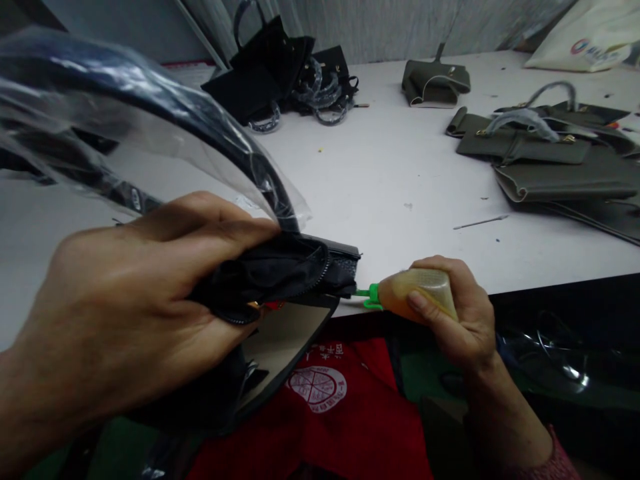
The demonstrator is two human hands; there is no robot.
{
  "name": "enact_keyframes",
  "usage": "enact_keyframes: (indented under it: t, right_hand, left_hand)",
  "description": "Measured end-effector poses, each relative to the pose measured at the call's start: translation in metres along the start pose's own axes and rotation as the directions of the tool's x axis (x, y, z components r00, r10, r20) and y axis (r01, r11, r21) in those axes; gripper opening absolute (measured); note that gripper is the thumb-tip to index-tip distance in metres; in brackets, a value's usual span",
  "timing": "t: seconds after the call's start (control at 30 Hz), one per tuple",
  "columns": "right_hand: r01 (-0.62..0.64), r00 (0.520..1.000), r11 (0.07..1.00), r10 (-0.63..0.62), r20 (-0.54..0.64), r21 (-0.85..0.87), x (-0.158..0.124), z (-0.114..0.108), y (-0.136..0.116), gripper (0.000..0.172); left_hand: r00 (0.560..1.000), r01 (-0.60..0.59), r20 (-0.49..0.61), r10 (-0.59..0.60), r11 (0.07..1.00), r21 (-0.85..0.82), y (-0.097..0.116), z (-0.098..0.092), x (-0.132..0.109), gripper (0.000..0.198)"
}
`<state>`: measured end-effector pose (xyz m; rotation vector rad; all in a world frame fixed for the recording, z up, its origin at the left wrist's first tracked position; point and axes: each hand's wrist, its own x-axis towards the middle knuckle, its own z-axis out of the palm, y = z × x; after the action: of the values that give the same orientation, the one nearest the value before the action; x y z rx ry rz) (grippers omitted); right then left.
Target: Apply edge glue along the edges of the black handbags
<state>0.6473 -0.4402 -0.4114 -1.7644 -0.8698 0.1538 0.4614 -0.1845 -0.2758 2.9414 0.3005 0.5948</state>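
Note:
My left hand [150,300] is closed around a black handbag [280,267], pinching its dark lining near a curved zipper. The bag's handle [220,127], wrapped in clear plastic, arches up and to the left above that hand. Below the zipper a pale inner side of a flap [293,333] shows. My right hand [463,320] grips a squeeze bottle [417,293] of amber liquid, with a green nozzle. The nozzle tip points left and meets the bag's edge; whether it touches cannot be made out.
On the white table [380,187], black handbags [270,67] are heaped at the back. Olive bag pieces [545,147] lie at the right, with another olive piece [435,83] farther back. A thin stick [480,223] lies nearer. A cream cloth bag [590,40] stands at the far right. A red apron [350,400] is below.

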Motion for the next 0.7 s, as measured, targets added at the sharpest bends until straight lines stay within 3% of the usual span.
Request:
enact_keyframes:
  t: [0.13, 0.3, 0.43, 0.57, 0.7]
  right_hand:
    - [0.035, 0.998, 0.999, -0.035, 0.055, 0.000, -0.008, 0.007, 0.007, 0.029]
    - [0.048, 0.998, 0.998, -0.050, -0.036, -0.044, -0.007, 0.012, 0.015, 0.031]
    - [0.096, 0.995, 0.995, -0.094, 0.045, -0.036, -0.005, 0.013, 0.016, 0.031]
    - [0.107, 0.993, 0.992, -0.110, -0.051, -0.066, -0.005, 0.013, 0.017, 0.033]
    - [0.104, 0.994, 0.993, -0.102, 0.045, -0.055, -0.006, 0.013, 0.016, 0.032]
  left_hand:
    - [0.998, -0.063, -0.025, 0.064, 0.996, 0.056, 0.000, 0.012, -0.016, 0.041]
    - [0.996, -0.072, -0.044, 0.075, 0.996, 0.060, 0.001, 0.017, -0.018, 0.033]
    - [0.995, -0.078, -0.057, 0.083, 0.994, 0.077, 0.002, 0.016, -0.020, 0.030]
    - [0.997, -0.048, -0.064, 0.053, 0.995, 0.082, 0.000, 0.017, -0.029, 0.029]
    - [0.997, -0.030, -0.074, 0.035, 0.997, 0.068, -0.001, 0.019, -0.035, 0.030]
